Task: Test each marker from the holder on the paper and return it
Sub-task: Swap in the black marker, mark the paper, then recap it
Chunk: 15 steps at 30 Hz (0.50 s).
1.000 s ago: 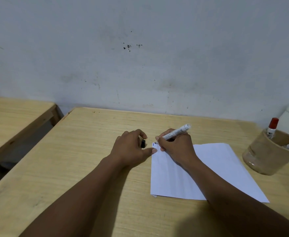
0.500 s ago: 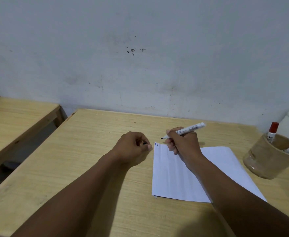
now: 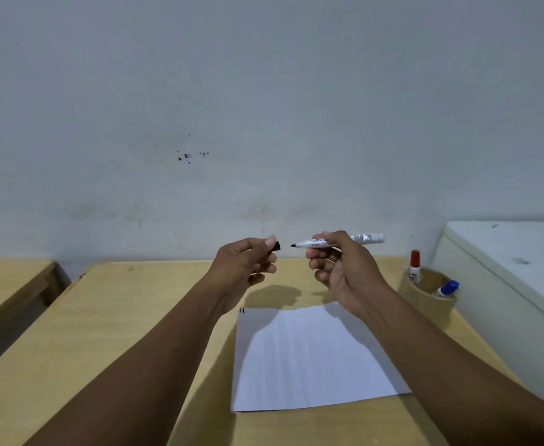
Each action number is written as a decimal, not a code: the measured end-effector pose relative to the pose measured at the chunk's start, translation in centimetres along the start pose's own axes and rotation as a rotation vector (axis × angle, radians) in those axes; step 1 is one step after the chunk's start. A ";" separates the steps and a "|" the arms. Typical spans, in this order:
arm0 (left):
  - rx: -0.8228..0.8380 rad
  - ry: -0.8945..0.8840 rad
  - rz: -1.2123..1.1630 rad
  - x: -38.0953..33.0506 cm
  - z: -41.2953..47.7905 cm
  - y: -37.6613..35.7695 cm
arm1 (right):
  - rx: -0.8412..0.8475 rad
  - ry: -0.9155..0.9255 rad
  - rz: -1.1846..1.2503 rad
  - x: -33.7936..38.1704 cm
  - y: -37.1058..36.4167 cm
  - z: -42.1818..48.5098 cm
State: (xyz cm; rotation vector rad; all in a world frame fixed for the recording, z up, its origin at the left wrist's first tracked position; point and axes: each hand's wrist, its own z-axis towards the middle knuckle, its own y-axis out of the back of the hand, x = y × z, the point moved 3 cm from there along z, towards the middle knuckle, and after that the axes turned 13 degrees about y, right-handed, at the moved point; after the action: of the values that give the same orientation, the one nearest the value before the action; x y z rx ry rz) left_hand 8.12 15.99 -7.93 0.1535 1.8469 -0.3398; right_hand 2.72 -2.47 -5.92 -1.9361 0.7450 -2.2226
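My right hand holds an uncapped white marker level above the table, its black tip pointing left. My left hand pinches the black cap, whose open end faces the tip a short gap away. Both hands hover over the far edge of the white paper, which lies flat and shows two small black strokes at its top left corner. A round brown holder stands at the right with a red-capped marker and a blue-capped marker in it.
The wooden table ends at a grey wall behind. A white box-like unit stands right beside the holder. Another wooden table sits to the left across a gap.
Both hands have lifted off the paper and table. The marker has turned level, and the cap and tip now face each other in the air.
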 end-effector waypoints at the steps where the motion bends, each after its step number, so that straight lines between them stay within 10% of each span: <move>1: 0.028 0.002 -0.003 0.0 0.2 -1.2 | -0.006 0.022 -0.005 0.6 0.5 -0.2; 15: 0.137 -0.085 0.129 -1.5 0.7 -11.2 | -0.011 0.131 -0.031 4.9 6.2 -1.3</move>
State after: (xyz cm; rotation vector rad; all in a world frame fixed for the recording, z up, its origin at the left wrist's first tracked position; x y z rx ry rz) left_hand 6.09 5.21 -4.94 0.3454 1.7206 -0.3772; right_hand -0.93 -9.38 -4.22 -1.8327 0.7501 -2.3879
